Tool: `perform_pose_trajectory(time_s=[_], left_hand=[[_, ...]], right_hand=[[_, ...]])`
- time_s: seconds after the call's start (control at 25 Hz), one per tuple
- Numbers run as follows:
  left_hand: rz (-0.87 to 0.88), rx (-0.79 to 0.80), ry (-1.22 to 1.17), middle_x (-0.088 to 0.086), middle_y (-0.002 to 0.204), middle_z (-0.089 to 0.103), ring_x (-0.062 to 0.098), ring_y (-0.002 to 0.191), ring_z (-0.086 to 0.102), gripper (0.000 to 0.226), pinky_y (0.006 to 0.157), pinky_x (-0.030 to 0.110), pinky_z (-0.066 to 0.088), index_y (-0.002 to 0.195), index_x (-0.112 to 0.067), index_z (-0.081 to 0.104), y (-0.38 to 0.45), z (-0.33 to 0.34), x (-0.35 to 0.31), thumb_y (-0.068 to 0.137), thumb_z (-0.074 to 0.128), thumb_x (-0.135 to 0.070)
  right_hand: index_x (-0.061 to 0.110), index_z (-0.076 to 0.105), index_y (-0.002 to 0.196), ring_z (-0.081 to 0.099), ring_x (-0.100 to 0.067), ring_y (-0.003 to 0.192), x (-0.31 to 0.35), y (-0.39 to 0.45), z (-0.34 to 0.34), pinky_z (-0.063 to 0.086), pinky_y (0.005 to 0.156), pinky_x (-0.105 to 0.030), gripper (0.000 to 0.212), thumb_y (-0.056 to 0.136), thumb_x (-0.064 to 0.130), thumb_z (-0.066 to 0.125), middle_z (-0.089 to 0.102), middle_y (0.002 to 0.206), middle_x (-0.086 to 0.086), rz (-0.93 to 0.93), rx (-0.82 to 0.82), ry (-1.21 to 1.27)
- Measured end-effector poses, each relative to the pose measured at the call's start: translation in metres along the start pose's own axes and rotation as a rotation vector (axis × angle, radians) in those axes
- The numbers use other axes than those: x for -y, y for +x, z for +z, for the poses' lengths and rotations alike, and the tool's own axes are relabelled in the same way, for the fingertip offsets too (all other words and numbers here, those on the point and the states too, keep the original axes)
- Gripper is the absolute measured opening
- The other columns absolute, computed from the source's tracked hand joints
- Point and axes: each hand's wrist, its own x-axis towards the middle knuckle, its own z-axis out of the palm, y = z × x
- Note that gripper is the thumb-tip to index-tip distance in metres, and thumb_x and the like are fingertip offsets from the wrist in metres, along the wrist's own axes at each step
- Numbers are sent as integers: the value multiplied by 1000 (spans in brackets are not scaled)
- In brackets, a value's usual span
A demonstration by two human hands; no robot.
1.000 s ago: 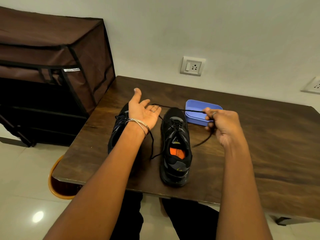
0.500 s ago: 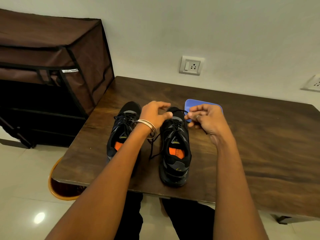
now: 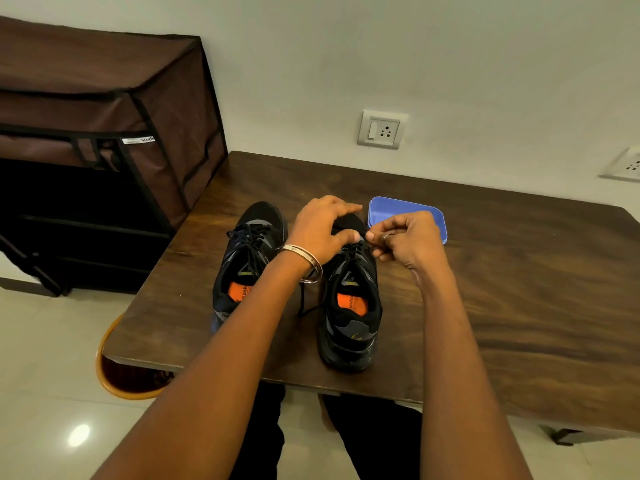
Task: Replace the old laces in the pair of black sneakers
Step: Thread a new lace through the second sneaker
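I am seeing my left hand (image 3: 320, 230) resting over the toe of the right sneaker (image 3: 351, 299), fingers spread and lightly bent, thumb pressing down near the top eyelets; a metal bangle (image 3: 304, 261) is sitting on that wrist. My right hand (image 3: 403, 239) is curling its fingers just beside the thumb, pinching what looks like a black lace (image 3: 308, 303) at the shoe's upper right edge, though the lace is too thin there to be sure. A loose length of lace is trailing down between the two shoes. The left sneaker (image 3: 242, 265) is standing close alongside, laced, both with orange insoles, on a dark wooden table (image 3: 519, 306). A blue lid (image 3: 405, 209) is lying just behind my right hand.
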Motion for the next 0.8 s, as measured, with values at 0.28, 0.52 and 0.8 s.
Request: perform_pose_trajectory(time_s=[0.28,0.52,0.8], left_hand=[[-150,112,-45,-2,72,66,8,66,60,7,68,21,51,88,-11,76,-5,15,-9,85,70,-14],[-344,179,52,4,85,69,18,82,64,10,75,29,53,72,-17,68,-8,22,-20,81,71,-19],[-369,224,193,6,86,61,21,77,55,25,69,28,47,65,-19,52,0,34,-33,82,70,-23]], right_hand=[[-2,67,85,63,-14,50,-14,2,2,51,46,-25,7,87,1,72,72,73,-12,156,15,45],[13,67,110,66,-28,79,-28,-2,13,60,64,-39,43,73,18,87,65,105,-13,125,252,-584],[12,75,102,72,-31,82,-36,-4,2,63,63,-43,21,82,5,74,71,96,-16,160,200,-358]])
